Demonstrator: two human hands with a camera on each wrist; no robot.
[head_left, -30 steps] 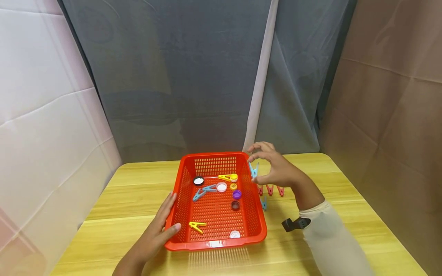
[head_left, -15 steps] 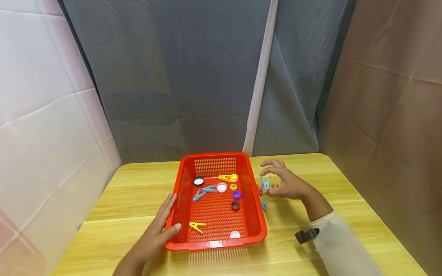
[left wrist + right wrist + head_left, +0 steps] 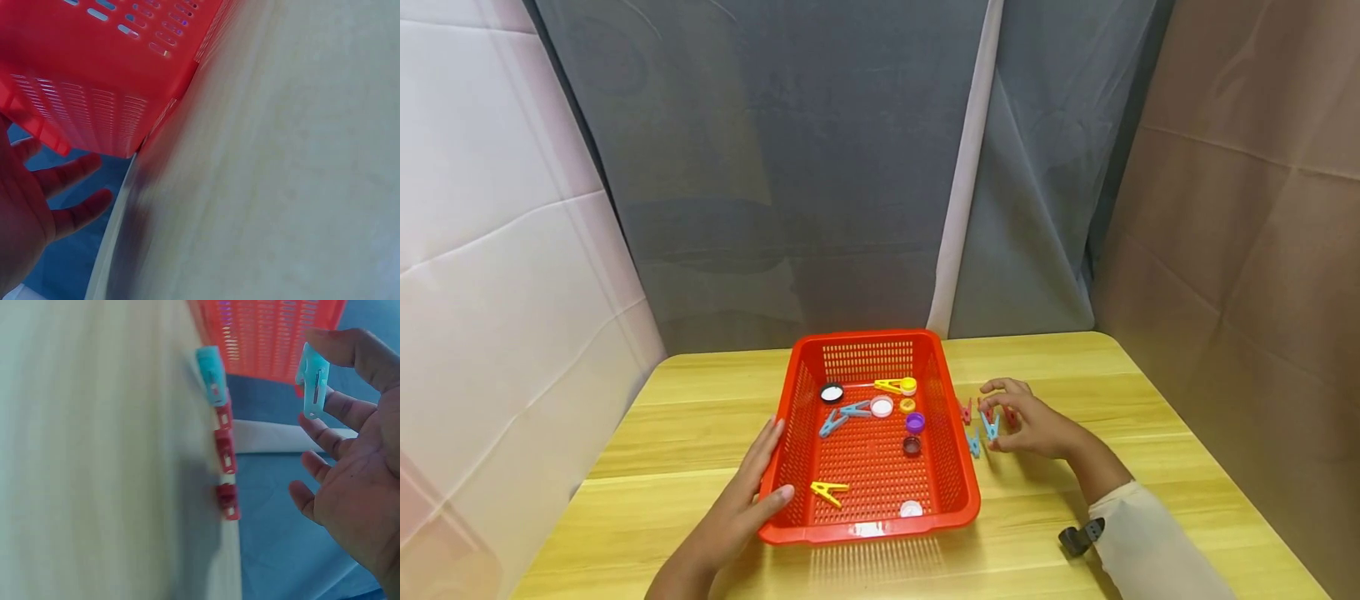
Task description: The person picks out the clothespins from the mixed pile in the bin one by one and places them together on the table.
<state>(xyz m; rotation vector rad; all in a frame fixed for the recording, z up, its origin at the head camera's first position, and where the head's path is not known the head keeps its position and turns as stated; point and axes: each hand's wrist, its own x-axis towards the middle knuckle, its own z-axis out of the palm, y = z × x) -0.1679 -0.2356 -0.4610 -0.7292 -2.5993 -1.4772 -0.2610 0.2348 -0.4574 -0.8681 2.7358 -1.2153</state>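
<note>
My right hand [image 3: 1037, 427] pinches a light blue clothespin [image 3: 990, 428] between thumb and fingertips, above the table to the right of the red basket [image 3: 868, 532]. The right wrist view shows that clothespin [image 3: 315, 387] held up, the other fingers spread. Below it, a second blue clothespin [image 3: 973, 443] stands on the table near several red clothespins [image 3: 966, 412], partly hidden by my hand. At the basket's left side my left hand [image 3: 737, 508] rests with straight fingers along the rim. In the left wrist view, fingers [image 3: 69, 175] extend beside the basket wall.
Inside the basket lie blue clothespins [image 3: 854, 409], a yellow clothespin [image 3: 827, 492] near the front and another yellow one [image 3: 887, 386] farther back. Several bottle caps are there too, including a purple cap [image 3: 914, 423] and a black-rimmed cap [image 3: 831, 393]. Curtains enclose the wooden table [image 3: 700, 417].
My right hand has moved from beside the basket's right rim toward me and slightly right, lowering the blue clothespin near the red ones. My left hand and the basket have stayed put.
</note>
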